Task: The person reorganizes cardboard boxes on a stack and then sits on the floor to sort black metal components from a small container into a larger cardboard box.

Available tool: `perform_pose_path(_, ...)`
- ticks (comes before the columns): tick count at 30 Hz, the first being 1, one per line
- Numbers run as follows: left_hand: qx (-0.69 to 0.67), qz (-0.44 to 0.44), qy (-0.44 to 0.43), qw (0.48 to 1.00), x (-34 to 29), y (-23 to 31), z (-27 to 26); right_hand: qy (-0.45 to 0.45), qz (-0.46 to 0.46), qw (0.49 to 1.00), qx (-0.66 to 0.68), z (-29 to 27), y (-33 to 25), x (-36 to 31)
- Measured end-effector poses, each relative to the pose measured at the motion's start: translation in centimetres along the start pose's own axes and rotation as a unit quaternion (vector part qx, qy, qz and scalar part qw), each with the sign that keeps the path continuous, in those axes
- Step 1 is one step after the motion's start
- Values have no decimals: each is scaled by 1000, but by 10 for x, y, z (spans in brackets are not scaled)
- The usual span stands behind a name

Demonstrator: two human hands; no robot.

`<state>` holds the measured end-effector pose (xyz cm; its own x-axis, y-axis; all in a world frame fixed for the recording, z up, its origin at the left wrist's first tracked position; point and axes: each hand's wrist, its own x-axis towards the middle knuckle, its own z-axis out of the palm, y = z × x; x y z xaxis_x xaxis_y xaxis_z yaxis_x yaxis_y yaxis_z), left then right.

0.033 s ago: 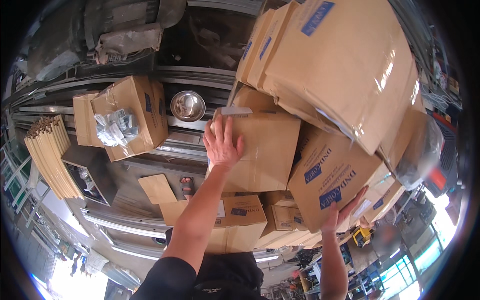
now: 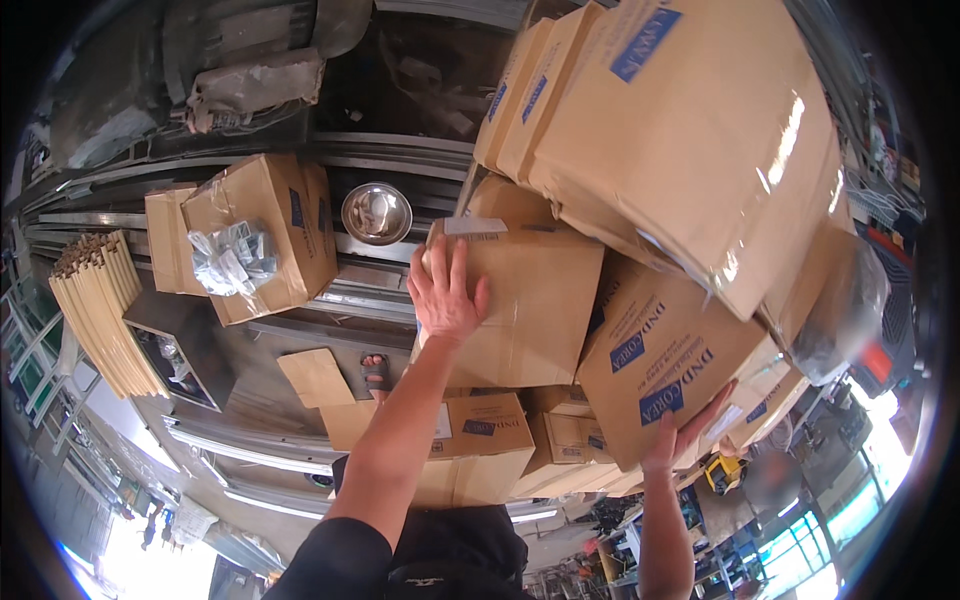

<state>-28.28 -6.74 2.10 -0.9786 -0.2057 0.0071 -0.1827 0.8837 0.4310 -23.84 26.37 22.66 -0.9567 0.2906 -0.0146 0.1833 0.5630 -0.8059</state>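
Observation:
My left hand (image 2: 447, 293) lies with spread fingers on the taped cardboard box (image 2: 540, 310) in the middle, its fingertips near a pale label at the far edge. To the right, a tilted cardboard box (image 2: 650, 375) with blue printed patches leans beside that one. Against its lower right edge rests my right hand (image 2: 680, 435), fingers stretched along the side and thumb by the printed face. The underside of this box is hidden. Neither hand is closed around anything.
Large cardboard boxes (image 2: 690, 140) are stacked at the far right. Nearer me stands another carton (image 2: 485, 435). On the left are an open-flapped box (image 2: 265, 235) with a clear bag of parts (image 2: 235, 258), a metal bowl (image 2: 377, 214) and a bundle of tan strips (image 2: 100, 310).

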Motion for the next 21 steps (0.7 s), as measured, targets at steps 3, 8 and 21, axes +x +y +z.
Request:
perform_pose_path(3,-8,10,16,1000,-4,-6,9,9,32,999,9,-1,5,-6)
perform_pose_path(8,-35,20,21,999,1,-9,12,-74,96,987,-105,-77,40,-68)
perform_pose_path(21,-46,33,28,998,-1,-19,20,-155,-118,930,-313,-61,23,-40)
